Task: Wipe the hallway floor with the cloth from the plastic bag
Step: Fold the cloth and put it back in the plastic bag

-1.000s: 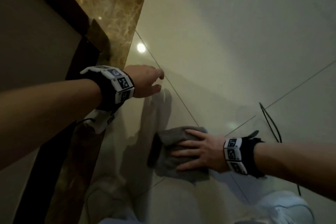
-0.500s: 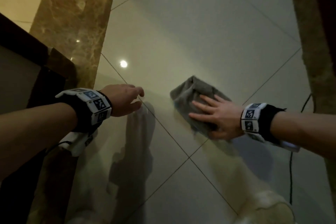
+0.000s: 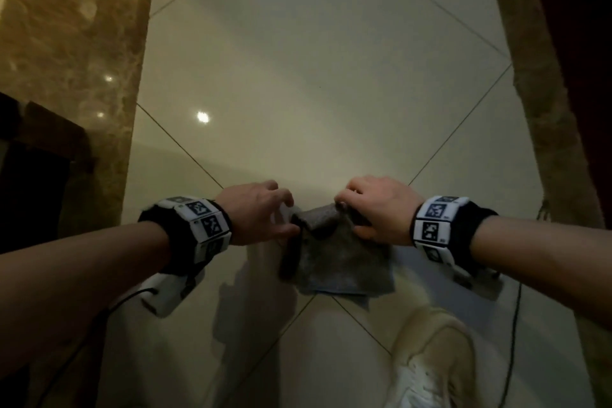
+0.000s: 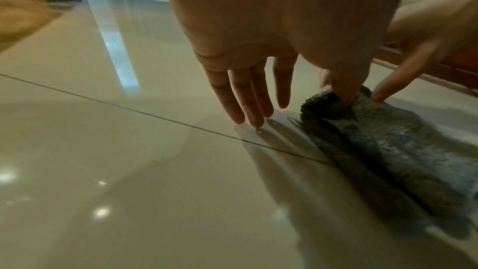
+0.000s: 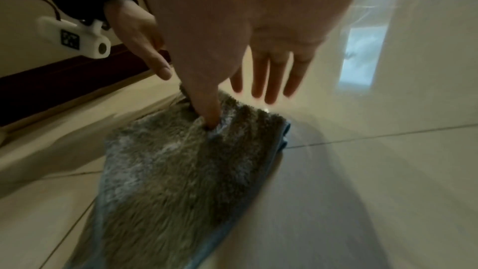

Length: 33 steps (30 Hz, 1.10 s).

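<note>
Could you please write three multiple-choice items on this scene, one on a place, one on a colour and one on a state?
1. Where does the cloth lie?
A. on the tiled floor
B. in a bag
C. on a shelf

2. What colour is the cloth?
A. red
B. grey with a blue edge
C. white

3. What are the hands doing?
A. both flat on the cloth
B. both off the cloth
C. both pinch its far edge

Answers: 1 A, it rests across a tile joint; 2 B, the right wrist view shows grey pile and blue trim; 3 C, the left hand and right hand lift that edge.

Pale shoe (image 3: 433, 358) – near it a thin black cable (image 3: 515, 334).
</note>
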Each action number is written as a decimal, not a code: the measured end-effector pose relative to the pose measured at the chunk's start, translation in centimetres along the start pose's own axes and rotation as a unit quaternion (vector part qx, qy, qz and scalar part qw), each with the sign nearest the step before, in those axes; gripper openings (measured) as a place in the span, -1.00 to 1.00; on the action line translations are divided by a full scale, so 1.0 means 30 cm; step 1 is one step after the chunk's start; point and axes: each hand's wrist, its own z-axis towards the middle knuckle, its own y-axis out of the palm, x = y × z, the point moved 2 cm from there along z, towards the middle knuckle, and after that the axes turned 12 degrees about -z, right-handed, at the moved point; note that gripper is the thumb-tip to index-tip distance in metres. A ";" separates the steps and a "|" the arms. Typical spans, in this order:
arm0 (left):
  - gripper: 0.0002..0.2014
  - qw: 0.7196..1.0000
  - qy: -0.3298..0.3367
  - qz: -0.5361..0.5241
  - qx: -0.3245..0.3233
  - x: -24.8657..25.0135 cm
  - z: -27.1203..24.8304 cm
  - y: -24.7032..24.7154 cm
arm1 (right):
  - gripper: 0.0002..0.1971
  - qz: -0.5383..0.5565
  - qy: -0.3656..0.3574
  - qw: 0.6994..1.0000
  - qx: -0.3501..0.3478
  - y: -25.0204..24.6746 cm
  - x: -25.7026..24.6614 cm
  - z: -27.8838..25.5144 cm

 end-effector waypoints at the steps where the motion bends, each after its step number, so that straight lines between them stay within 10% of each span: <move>1: -0.37 1.000 -0.002 -0.005 -0.003 0.019 0.014 0.008 | -0.47 -0.014 0.004 1.000 -0.022 0.000 -0.003 0.018; 10: -0.72 0.999 -0.020 0.005 0.044 0.131 0.031 0.036 | -0.79 0.142 0.066 0.985 -0.078 -0.032 -0.013 0.066; 19: -0.82 0.997 -0.020 -0.065 0.040 0.215 -0.202 -0.147 | -0.71 0.254 0.092 0.957 -0.105 -0.262 -0.078 -0.110; 33: -0.72 0.962 -0.056 -0.255 0.084 0.567 -0.974 -0.734 | -0.88 0.240 0.098 0.961 -0.102 -1.161 -0.126 -0.551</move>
